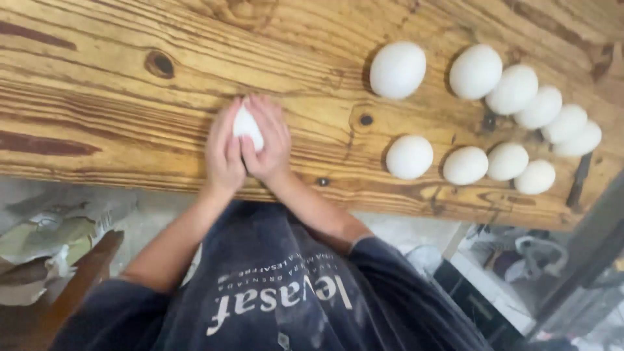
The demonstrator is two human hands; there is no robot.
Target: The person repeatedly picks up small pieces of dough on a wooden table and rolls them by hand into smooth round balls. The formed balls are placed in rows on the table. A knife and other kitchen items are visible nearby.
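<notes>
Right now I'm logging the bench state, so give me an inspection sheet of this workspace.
Surface: knotty wooden table, varnished planks.
Job's things: white dough ball pressed between both palms; ten more white balls in two rows at right.
Clutter: crumpled paper below the table edge.
Hands: left hand and right hand cupped around the ball, fingers together.
Cables: nothing seen.
Surroundings: dark apron; tiled floor.

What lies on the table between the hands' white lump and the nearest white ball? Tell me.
Only bare wooden table, with a small dark knot, separates the lump pressed between both hands from the nearest ball, as the head view shows.
</notes>
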